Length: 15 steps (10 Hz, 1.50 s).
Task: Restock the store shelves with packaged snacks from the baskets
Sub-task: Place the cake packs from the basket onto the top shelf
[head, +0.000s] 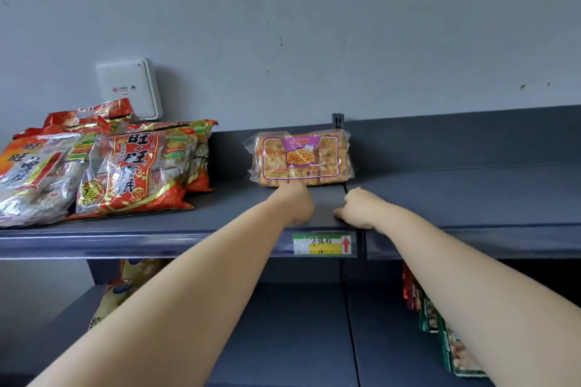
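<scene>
A clear packet of golden pastry squares with a purple label (301, 159) leans against the back panel of the top shelf (440, 198). My left hand (297, 203) reaches up to it, and its fingertips touch the packet's lower front edge. My right hand (361, 209) rests on the shelf board just right of the left hand, a short way in front of the packet. Its fingers are loosely curled and hold nothing. Both forearms stretch up from the bottom of the view.
Several red and orange rice-cracker bags (125, 166) lie piled at the shelf's left end below a white wall box (129, 88). A price label (323, 243) sits on the shelf lip. The lower shelf holds a yellow bag (125, 289) at left and green packets (452, 349) at right.
</scene>
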Tool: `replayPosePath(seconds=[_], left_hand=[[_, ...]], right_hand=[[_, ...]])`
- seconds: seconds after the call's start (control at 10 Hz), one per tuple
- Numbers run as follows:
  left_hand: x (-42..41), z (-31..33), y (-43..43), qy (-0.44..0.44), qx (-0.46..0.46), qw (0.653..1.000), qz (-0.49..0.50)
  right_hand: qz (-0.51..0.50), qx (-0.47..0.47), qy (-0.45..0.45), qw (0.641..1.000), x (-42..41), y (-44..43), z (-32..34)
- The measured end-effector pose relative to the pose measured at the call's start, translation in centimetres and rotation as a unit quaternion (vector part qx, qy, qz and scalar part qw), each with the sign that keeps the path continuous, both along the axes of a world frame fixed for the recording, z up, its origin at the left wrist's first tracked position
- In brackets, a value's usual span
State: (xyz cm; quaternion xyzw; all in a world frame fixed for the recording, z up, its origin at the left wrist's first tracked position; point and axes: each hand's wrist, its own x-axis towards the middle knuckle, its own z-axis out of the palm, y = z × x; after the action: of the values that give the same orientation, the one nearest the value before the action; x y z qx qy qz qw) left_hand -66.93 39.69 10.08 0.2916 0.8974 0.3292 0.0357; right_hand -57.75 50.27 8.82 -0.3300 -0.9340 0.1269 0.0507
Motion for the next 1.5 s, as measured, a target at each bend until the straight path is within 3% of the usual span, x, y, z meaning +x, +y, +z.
replayPosePath(seconds=[0.1,0.3,0.5,0.7,1.1,1.5], left_hand=[[2.5,-0.4,-1.5,0.053,-0.061,0.996,-0.041],[7.2,-1.3,-3.8,0.178,-0.070,0.978,-0.086],[11.7,-3.7,-7.0,0.196,-0.084,0.964,-0.156],[15.6,-7.9,-11.6,0.116,-0.174,0.957,-0.203],[24.2,-16.7,-16.8,0.064,-0.341,0.890,-0.297],[32.5,-21.4,-12.2,0.062,-0.364,0.865,-0.340]], right_hand=[[-0.010,-0.003,0.086,0.996,1.9,-0.4,-0.5],[-0.006,0.036,0.085,0.996,5.9,-2.9,-0.9],[-0.040,0.020,0.146,0.988,10.8,-6.6,-4.8],[-0.074,-0.023,0.071,0.995,16.9,-10.9,-10.6],[-0.159,-0.013,-0.132,0.978,33.1,-15.9,-18.8],[-0.169,-0.079,-0.149,0.971,42.7,-12.9,-24.2]])
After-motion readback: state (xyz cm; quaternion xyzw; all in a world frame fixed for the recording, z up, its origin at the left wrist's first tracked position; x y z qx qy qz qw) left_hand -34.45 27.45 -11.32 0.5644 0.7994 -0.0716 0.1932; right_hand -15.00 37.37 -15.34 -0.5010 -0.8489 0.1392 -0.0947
